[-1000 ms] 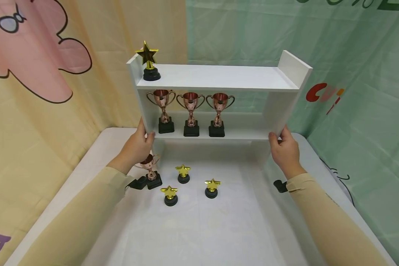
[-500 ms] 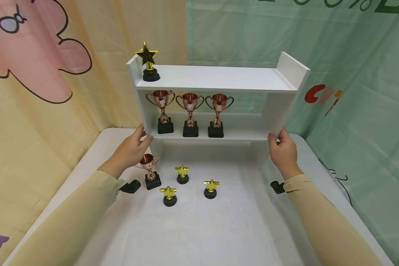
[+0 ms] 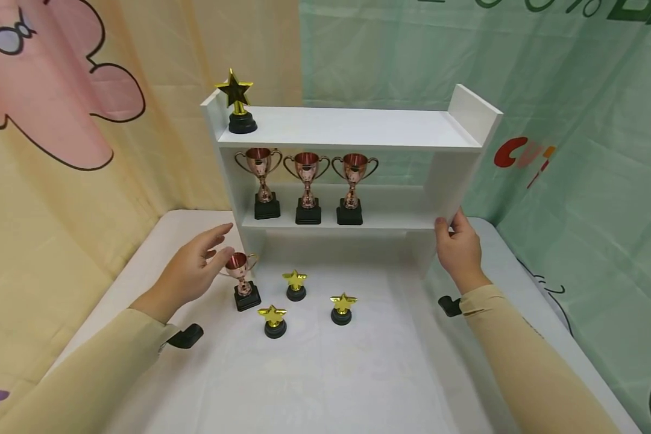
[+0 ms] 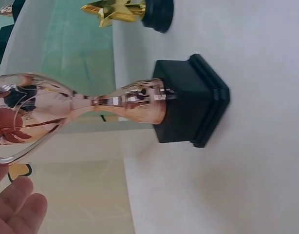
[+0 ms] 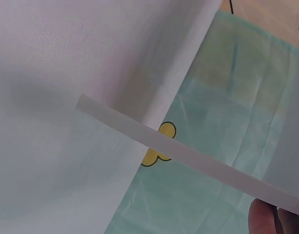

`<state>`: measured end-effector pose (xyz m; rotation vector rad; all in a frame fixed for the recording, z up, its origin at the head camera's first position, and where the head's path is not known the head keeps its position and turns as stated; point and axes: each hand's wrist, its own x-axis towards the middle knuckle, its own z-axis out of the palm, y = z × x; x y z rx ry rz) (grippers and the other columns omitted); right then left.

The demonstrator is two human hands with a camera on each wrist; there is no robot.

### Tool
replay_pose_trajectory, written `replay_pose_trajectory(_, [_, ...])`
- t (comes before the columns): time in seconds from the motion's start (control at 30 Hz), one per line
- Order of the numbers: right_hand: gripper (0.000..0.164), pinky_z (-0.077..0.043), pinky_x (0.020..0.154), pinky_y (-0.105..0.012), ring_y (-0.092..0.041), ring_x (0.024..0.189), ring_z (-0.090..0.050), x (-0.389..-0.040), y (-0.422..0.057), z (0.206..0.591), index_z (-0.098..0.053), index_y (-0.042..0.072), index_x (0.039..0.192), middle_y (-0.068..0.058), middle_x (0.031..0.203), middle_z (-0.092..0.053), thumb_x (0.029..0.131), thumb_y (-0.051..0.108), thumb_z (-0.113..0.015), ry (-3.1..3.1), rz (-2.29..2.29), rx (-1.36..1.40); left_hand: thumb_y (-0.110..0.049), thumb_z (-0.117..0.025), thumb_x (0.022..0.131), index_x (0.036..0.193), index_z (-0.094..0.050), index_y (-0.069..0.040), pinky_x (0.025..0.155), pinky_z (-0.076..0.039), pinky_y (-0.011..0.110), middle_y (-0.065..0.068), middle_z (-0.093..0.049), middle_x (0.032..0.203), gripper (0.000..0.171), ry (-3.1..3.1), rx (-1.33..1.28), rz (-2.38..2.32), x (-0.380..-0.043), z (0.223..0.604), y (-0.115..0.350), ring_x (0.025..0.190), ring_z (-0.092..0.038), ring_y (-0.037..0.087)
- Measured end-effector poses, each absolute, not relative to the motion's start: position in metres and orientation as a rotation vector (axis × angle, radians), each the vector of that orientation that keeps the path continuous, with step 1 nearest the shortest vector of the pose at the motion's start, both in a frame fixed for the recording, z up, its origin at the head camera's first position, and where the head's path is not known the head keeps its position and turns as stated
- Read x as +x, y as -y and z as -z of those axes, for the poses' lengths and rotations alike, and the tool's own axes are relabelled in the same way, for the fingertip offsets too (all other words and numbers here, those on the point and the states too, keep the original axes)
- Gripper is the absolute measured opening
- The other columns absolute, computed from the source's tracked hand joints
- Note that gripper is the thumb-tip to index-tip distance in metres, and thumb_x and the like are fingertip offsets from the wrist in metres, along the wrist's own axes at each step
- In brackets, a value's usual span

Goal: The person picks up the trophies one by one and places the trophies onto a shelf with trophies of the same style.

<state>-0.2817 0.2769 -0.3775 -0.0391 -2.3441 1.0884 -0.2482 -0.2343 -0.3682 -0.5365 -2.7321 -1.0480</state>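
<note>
My left hand [image 3: 187,274] is off the shelf, fingers spread and loosely bent, beside the rim of a copper-coloured trophy cup [image 3: 242,274]. That cup stands upright on the table on its square black base; the left wrist view shows its stem [image 4: 135,101] close up, with my fingers [image 4: 23,200] near its handle. My right hand [image 3: 459,250] grips the right side panel of a white shelf [image 3: 352,126], thumb at the front edge and the other fingers largely hidden behind. In the right wrist view the panel's edge [image 5: 198,161] runs to my fingers.
Several small gold star trophies [image 3: 342,308] stand on the white table [image 3: 325,380] before the shelf. Three copper cups [image 3: 307,187] line the middle shelf; a larger star trophy [image 3: 240,102] stands at the top left. Printed curtains [image 3: 380,54] hang behind.
My left hand has let go of the shelf's left side and moved down and left, beside the cup on the table. The right hand keeps its grip.
</note>
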Motion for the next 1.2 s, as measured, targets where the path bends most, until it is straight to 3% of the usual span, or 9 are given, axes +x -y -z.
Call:
replay_pose_trajectory(0.23, [0.04,-0.045,0.075,-0.018,-0.03,0.107,-0.069,-0.283,-0.277,0.379,-0.06,0.017,0.146,-0.013,0.136,-0.071,0.112,0.035,-0.048,2.347,-1.092,-0.043,-0.03,-0.064,0.107,0.161,-0.043,-0.014,0.1,-0.053,0.068,0.018,-0.046,0.163,0.06,2.71,-0.618,0.979,-0.238,0.383,0.237,0.138,-0.054,0.046])
replay_pose_trajectory(0.5, [0.04,-0.05,0.082,-0.034,-0.035,0.112,-0.07,-0.285,-0.278,0.38,-0.06,0.016,0.146,-0.014,0.137,-0.07,0.112,0.034,-0.048,2.332,-1.095,-0.035,-0.027,-0.067,0.105,0.16,-0.046,-0.013,0.099,-0.055,0.06,0.012,-0.055,0.155,0.06,2.657,-0.703,0.884,-0.237,0.396,0.235,0.131,-0.059,0.034])
replay_pose_trajectory(0.77, [0.041,-0.048,0.081,-0.029,-0.034,0.113,-0.069,-0.285,-0.278,0.381,-0.059,0.018,0.148,-0.013,0.14,-0.069,0.112,0.034,-0.048,2.328,-1.1,-0.037,-0.026,-0.067,0.105,0.159,-0.047,-0.011,0.096,-0.056,0.055,0.013,-0.06,0.147,0.059,2.677,-0.679,0.877,-0.238,0.399,0.232,0.117,-0.062,0.027])
replay_pose_trajectory(1.2, [0.041,-0.045,0.081,-0.023,-0.033,0.113,-0.067,-0.284,-0.276,0.38,-0.058,0.017,0.149,-0.014,0.141,-0.068,0.112,0.032,-0.049,2.323,-1.111,-0.047,-0.023,-0.069,0.104,0.158,-0.047,-0.008,0.095,-0.057,0.057,0.013,-0.064,0.14,0.061,2.686,-0.664,0.892,-0.24,0.405,0.231,0.117,-0.066,0.031])
